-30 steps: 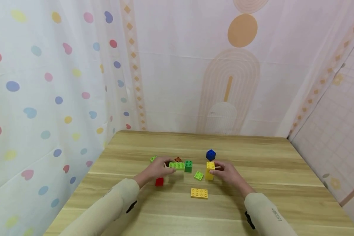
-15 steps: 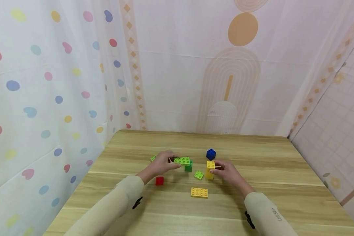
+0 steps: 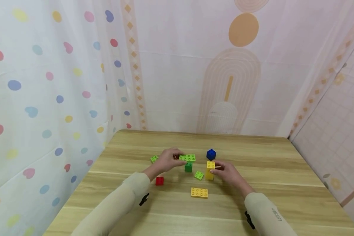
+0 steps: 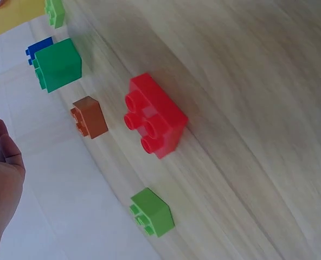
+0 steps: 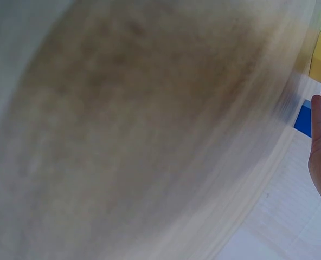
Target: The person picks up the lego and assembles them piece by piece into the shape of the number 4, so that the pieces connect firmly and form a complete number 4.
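My left hand pinches one end of a lime-green toy building brick, long and studded, raised above the table. In the head view it overlaps the back of a dark green brick. The left wrist view shows only a sliver of the held brick at its left edge. My right hand grips an upright yellow block from its right side, thumb towards me. A small lime brick lies just left of that block, and a blue brick stands behind it.
A flat yellow brick lies nearest me on the wooden table. Left of centre are a red brick and another lime brick. A brown brick shows in the left wrist view. Patterned curtains hang behind.
My left hand has lifted the long lime brick and carried it right and away from me, from beside the dark green brick to above it. The right hand has stayed put.
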A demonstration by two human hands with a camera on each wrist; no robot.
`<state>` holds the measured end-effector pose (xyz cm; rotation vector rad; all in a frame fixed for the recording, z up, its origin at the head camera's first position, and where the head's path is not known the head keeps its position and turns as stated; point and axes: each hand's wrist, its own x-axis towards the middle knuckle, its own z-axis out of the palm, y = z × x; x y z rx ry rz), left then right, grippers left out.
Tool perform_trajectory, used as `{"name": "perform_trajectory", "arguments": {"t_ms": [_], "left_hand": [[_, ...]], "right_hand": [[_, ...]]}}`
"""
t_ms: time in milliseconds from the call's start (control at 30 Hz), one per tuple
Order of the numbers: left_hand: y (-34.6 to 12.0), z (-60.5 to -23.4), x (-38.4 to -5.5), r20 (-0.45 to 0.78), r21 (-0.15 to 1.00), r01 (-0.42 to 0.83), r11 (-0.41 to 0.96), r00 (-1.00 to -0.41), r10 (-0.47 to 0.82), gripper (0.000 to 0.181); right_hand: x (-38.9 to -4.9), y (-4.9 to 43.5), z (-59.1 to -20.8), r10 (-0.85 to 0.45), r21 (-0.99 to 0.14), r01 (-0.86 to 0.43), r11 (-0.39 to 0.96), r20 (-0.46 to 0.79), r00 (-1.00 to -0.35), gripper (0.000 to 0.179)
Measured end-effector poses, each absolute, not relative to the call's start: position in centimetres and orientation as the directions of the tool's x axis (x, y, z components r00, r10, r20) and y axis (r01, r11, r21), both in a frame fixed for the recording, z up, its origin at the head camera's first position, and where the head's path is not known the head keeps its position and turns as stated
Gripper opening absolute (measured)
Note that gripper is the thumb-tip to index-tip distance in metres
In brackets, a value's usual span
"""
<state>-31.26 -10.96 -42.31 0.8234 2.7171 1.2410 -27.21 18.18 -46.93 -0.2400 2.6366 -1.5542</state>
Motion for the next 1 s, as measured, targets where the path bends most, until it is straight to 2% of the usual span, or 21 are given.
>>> {"name": "perform_trajectory", "arguments": {"t_ms": [333,667,1000], "left_hand": [[-9.5,-41.8,-31.8,0.133,0.745,0.415,0.523,-0.860,0.493,0.032],[-7.6,-41.2,-32.2,0.132,0.714,0.449,0.537,-0.840,0.526,0.033],[-6.4,-41.4,-32.6,0.164,0.714,0.496,0.494,-0.804,0.571,0.033]], "right_hand": [[-27.2,18.3,-47.2,-0.179,-0.882,-0.102,0.459,0.021,-0.984,0.031],[-27.4,18.5,-47.3,-0.185,-0.882,-0.106,0.460,0.021,-0.982,0.029],[-27.4,18.3,-47.0,-0.185,-0.902,-0.079,0.423,-0.001,-0.983,0.033]]}}
